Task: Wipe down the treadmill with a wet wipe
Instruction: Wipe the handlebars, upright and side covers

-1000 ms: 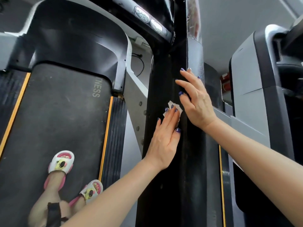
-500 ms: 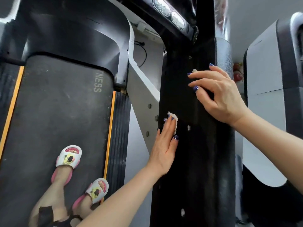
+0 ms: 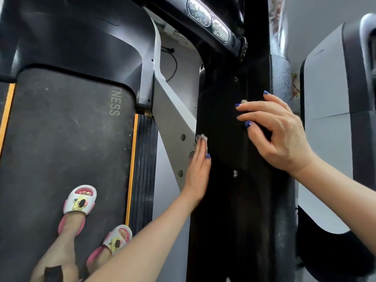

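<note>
Head view: the left hand [image 3: 197, 171] lies flat with straight fingers against the treadmill's black upright post [image 3: 234, 200] in the middle of the frame, pressing a crumpled white wet wipe [image 3: 201, 137] under its fingertips at the post's left edge. The right hand [image 3: 278, 135], right of centre, has its fingers loosely curved and touches the same post higher up; a small pale scrap [image 3: 243, 101] shows at its fingertips, too small to identify. The dark running belt [image 3: 61, 139] fills the left of the frame, with two feet in white and pink sandals [image 3: 80, 202] standing on it at lower left.
</note>
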A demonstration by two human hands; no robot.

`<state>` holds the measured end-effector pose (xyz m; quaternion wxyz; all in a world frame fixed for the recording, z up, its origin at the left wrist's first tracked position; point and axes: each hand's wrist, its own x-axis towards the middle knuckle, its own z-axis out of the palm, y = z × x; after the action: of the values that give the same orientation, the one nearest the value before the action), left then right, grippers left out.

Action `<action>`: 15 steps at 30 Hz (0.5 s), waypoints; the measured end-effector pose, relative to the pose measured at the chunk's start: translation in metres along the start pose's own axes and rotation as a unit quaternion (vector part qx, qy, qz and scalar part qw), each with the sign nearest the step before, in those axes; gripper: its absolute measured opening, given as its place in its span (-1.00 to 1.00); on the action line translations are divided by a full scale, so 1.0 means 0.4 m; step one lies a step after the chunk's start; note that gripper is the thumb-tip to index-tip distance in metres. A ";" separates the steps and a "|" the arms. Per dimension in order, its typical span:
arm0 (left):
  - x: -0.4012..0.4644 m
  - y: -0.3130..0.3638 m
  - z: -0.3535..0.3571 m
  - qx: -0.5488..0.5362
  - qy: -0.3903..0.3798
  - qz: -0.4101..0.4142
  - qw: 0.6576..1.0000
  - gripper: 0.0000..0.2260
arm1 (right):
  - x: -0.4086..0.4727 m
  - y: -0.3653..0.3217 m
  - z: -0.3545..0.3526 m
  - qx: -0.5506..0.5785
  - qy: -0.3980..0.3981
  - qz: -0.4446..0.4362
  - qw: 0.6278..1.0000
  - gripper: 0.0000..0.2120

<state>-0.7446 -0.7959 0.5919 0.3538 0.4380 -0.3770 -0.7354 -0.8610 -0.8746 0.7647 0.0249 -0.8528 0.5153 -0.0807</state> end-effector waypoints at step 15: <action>0.056 0.070 0.001 0.071 -0.015 0.090 0.993 -0.36 | 0.003 -0.005 0.001 -0.006 0.004 0.005 1.000 -0.75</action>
<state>-0.7480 -0.8279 0.6079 0.3809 0.4153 -0.4716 -0.6782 -0.8587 -0.8749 0.7649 0.0183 -0.8500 0.5202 -0.0806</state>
